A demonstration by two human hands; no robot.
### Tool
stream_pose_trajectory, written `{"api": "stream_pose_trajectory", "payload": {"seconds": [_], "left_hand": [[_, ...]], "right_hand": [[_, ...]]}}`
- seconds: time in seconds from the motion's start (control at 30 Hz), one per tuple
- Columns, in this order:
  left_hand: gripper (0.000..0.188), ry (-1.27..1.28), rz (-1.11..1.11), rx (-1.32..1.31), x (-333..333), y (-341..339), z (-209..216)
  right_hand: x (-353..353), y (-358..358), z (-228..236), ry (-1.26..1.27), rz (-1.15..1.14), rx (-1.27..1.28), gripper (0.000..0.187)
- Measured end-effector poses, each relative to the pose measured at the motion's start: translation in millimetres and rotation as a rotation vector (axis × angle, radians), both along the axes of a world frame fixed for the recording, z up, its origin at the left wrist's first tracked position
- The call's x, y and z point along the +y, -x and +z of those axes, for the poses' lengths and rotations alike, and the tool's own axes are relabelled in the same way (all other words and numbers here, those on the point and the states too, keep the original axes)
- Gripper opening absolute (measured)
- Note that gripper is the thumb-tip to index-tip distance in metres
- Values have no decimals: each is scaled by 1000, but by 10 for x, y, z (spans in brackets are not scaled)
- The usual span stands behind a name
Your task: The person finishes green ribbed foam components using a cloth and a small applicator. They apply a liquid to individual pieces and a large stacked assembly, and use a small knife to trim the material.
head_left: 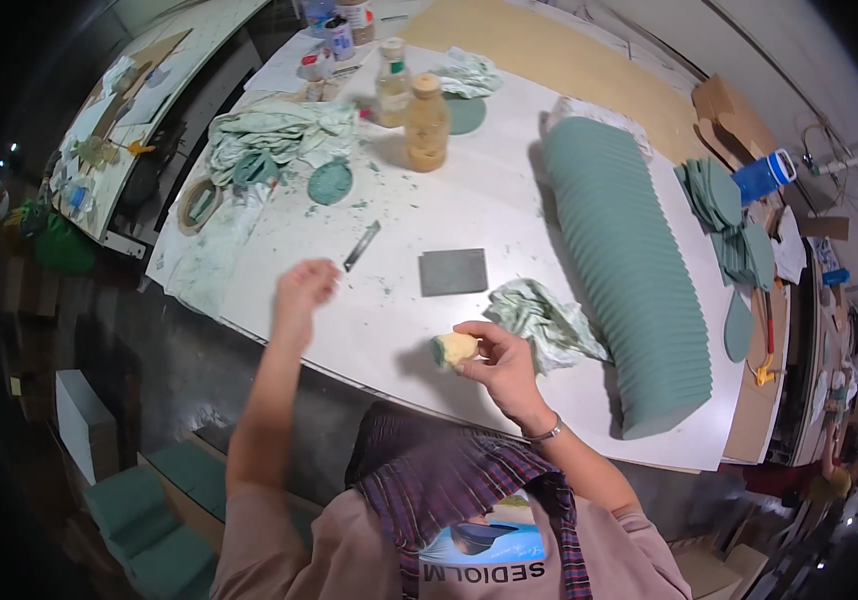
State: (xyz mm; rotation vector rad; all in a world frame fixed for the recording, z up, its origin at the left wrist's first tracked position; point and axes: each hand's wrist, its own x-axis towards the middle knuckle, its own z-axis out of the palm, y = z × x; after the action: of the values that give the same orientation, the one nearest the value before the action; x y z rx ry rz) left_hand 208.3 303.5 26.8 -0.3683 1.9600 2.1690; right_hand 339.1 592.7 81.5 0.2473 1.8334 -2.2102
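In the lower middle of the frame, the right hand point(501, 362) has its thumb and fingers clamped on a soft-looking yellow piece point(461, 346) with a green-stained end, held above the white desk point(374, 335). A light, even pinch at the yellow part seems best, leaving the stained end free and not squashing it. The left hand point(306, 287), left of centre, is blurred; its fingers look loosely curled, but I cannot tell whether they hold anything. It is near a slim knife-like tool point(362, 247), so those fingers would do well to stay clear of its edge. The flat grey-green block point(454, 272) and crumpled cloth point(539, 318) lie close beyond the piece; a steady right wrist should avoid brushing them or the long row of green slabs point(634, 285) at the right.
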Motion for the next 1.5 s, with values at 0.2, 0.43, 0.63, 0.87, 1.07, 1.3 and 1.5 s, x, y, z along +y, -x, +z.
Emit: {"api": "stream_pose_trajectory", "payload": {"seconds": [0.2, 0.43, 0.63, 0.87, 1.07, 1.3, 1.5], "left_hand": [[17, 777, 432, 416, -1480, 1455, -445], [26, 1019, 429, 256, -1681, 2112, -406], [12, 911, 333, 367, -1668, 2070, -67], [9, 1435, 104, 510, -1521, 2163, 177], [12, 1366, 29, 343, -1553, 2259, 225], [10, 1002, 284, 159, -1753, 2196, 139], [9, 184, 412, 21, -2043, 1988, -132]], "right_hand": [[-520, 398, 27, -17, 53, -9, 37], [-799, 761, 51, -115, 142, -21, 37], [-937, 1351, 89, -128, 143, 46, 38], [-1522, 2163, 10, -146, 209, 81, 34], [-1880, 2706, -196, -133, 256, 77, 30], [-2269, 3287, -422, -47, 197, -35, 29], [-2563, 3523, -497, -46, 165, -56, 28]]}}
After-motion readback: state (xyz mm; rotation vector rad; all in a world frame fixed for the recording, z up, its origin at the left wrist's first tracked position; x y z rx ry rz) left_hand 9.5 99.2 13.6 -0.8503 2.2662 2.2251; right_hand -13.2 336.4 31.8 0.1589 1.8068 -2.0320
